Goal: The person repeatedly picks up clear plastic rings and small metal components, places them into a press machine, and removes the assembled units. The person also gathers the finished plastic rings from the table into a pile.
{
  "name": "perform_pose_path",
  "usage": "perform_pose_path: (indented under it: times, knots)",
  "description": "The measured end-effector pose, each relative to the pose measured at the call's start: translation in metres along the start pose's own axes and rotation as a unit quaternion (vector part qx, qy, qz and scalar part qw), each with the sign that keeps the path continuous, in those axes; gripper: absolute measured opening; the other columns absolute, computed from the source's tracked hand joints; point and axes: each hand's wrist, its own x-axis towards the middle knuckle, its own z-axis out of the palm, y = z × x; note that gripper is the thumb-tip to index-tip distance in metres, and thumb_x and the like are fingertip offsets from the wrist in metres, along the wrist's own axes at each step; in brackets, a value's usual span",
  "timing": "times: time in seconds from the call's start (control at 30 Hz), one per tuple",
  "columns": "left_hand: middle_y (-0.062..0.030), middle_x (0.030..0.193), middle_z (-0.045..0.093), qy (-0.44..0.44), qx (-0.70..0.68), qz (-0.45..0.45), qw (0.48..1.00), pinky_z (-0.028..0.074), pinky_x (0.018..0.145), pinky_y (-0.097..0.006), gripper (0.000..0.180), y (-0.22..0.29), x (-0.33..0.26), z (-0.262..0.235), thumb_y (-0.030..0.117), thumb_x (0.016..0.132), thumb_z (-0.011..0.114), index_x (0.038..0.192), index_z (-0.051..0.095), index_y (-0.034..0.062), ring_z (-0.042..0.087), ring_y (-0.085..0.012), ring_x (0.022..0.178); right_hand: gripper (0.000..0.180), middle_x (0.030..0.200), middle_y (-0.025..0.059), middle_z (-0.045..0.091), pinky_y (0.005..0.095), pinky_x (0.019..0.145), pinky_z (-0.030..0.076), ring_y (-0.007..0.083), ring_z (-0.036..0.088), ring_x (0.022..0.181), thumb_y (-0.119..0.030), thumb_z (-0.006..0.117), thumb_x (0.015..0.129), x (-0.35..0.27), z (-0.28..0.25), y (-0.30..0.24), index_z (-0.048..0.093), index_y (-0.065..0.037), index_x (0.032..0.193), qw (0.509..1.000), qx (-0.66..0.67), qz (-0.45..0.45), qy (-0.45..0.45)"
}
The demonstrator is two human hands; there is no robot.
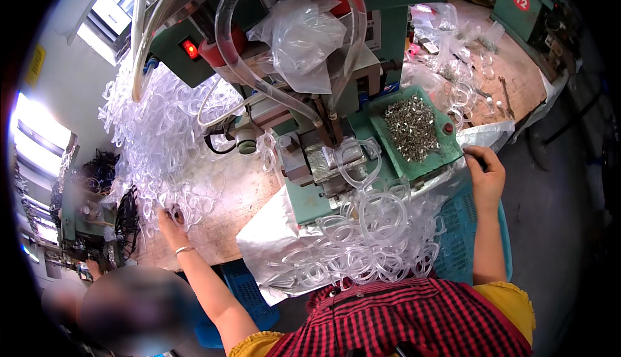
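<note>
My left hand (172,225) is at the near edge of a big heap of clear plastic tube loops (162,124), its fingers curled round one or more loops and partly hidden among them. My right hand (486,174) is beside the near right corner of a green tray (381,138) of small metal pieces (412,128), fingers curled; what they hold, if anything, cannot be made out. Between my hands stands a green bench machine (304,205). One clear loop (359,182) hangs at its metal fixture (333,163), below the dark press head (331,130).
More clear loops (388,227) lie piled before the machine, on silver sheeting (259,234) and against my checked apron (414,318). Blue baskets (462,227) stand below the bench edge. A clear hose (223,20) arches over the machine. Tools and bags lie on the bench (527,88) at right.
</note>
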Motion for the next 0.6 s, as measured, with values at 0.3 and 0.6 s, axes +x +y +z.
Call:
perform_pose_path:
  times: [0.3,0.6]
  knots:
    - [-0.0101,0.076,0.063,-0.119,0.194,0.046,0.973,0.044,0.04,-0.028,0.019,-0.075,-0.061,0.122,0.023,0.093,0.054,0.092,0.057,0.004,0.06,-0.0167,0.051,0.017,0.089,0.0044,0.071,0.0251,0.078,0.049,0.0109,0.064,0.084,-0.006,0.069,0.083,0.046,0.116,-0.102,0.07,0.0,0.099,0.951,0.22,-0.021,-0.215]
    - [-0.0069,0.093,0.061,-0.276,-0.093,0.101,0.951,0.051,0.059,-0.026,0.019,0.015,-0.241,0.17,0.004,0.094,0.059,0.11,0.049,0.0048,0.063,-0.0161,0.076,0.022,0.093,0.0091,0.073,0.0274,0.079,0.051,0.0134,0.067,0.086,-0.008,0.07,0.082,0.028,0.125,-0.087,0.071,-0.001,0.103,0.962,0.175,-0.029,-0.21]
